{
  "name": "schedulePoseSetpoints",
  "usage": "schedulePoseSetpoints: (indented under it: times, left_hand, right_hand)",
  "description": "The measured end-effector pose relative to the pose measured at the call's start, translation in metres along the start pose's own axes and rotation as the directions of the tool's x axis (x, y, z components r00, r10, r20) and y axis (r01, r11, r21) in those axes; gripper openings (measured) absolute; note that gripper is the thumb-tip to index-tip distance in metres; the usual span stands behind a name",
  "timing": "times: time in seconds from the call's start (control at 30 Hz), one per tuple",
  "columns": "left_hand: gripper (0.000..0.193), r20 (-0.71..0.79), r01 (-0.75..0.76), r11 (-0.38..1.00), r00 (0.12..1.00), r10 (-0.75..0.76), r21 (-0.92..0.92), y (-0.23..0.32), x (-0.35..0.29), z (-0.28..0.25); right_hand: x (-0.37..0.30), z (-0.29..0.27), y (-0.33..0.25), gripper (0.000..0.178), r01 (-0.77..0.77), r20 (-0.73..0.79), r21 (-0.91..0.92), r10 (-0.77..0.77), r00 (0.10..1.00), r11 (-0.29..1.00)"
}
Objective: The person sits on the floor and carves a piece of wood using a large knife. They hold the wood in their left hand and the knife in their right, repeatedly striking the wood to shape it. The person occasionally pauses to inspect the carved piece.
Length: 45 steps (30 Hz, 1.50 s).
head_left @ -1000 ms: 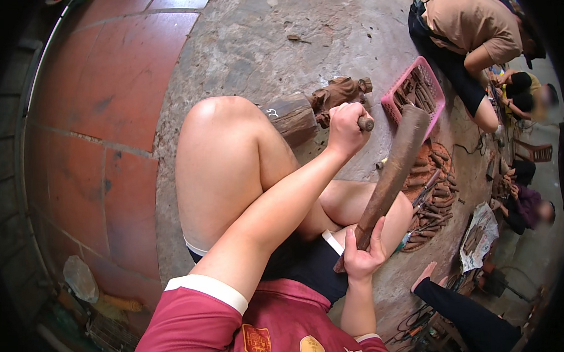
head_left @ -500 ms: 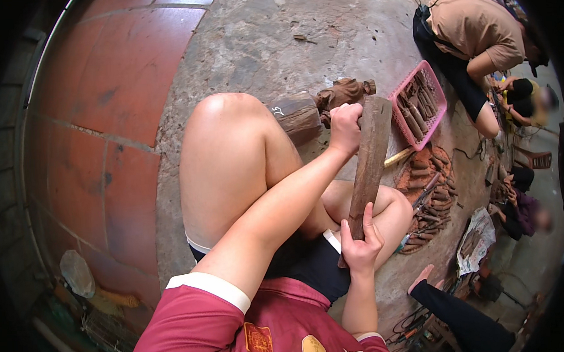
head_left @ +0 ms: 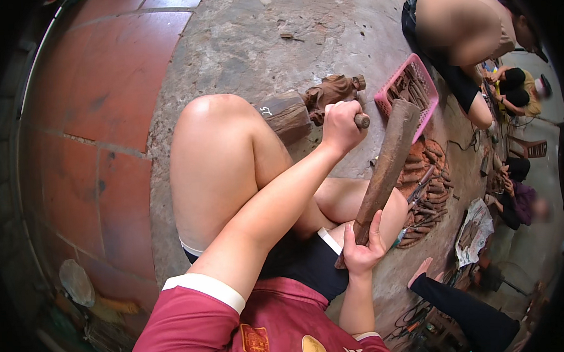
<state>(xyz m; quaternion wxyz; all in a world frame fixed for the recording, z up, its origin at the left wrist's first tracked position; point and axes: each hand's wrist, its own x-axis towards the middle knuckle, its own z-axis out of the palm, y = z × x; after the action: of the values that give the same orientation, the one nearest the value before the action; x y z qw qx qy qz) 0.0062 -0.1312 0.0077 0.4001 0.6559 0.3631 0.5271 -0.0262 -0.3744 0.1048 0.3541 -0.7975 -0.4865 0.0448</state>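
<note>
The right hand [head_left: 363, 257] holds the wooden club [head_left: 388, 164] between thumb [head_left: 349, 236] and fingers [head_left: 376, 230].

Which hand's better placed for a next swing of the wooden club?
Right, likely: the right hand grips the wooden club near its lower end; the left hand is closed around a handle near the carved wood.

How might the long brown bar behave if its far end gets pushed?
The long brown bar is probably stiff, since it looks thick and straight. It would likely swing rather than bend, because the right hand grips it near one end, with most of its length beyond the grip.
</note>
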Motion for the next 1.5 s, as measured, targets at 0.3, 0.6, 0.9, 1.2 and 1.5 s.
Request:
schedulePoseSetpoints:
  times: [0.3, 0.6, 0.9, 1.2, 1.5]
  left_hand:
    - [0.013, 0.35, 0.022, 0.994, 0.935, -0.06, 0.111, 0.002, 0.011, -0.011]
    - [0.023, 0.157, 0.002, 0.988, 0.987, 0.022, -0.152, 0.001, 0.028, -0.016]
    - [0.035, 0.234, 0.297, 0.943, 0.937, -0.258, -0.153, -0.035, 0.071, -0.051]
    - [0.031, 0.278, 0.417, 0.844, 0.901, -0.334, -0.337, -0.03, 0.068, -0.053]
    - [0.035, 0.443, 0.437, 0.888, 0.831, -0.337, -0.144, -0.009, 0.068, -0.051]
  right_hand:
    - [-0.006, -0.008, -0.007, 0.074, -0.059, 0.046, 0.052, 0.056, 0.997, 0.997]
    - [0.008, -0.017, -0.007, 0.075, -0.045, 0.007, 0.032, 0.045, 0.999, 0.998]
    - [0.031, 0.009, 0.005, 0.074, -0.102, -0.151, 0.319, 0.156, 0.976, 0.942]
    - [0.01, 0.029, 0.018, 0.072, -0.184, -0.141, 0.449, 0.273, 0.951, 0.874]
    - [0.006, 0.032, 0.026, 0.072, -0.209, -0.074, 0.471, 0.275, 0.959, 0.857]
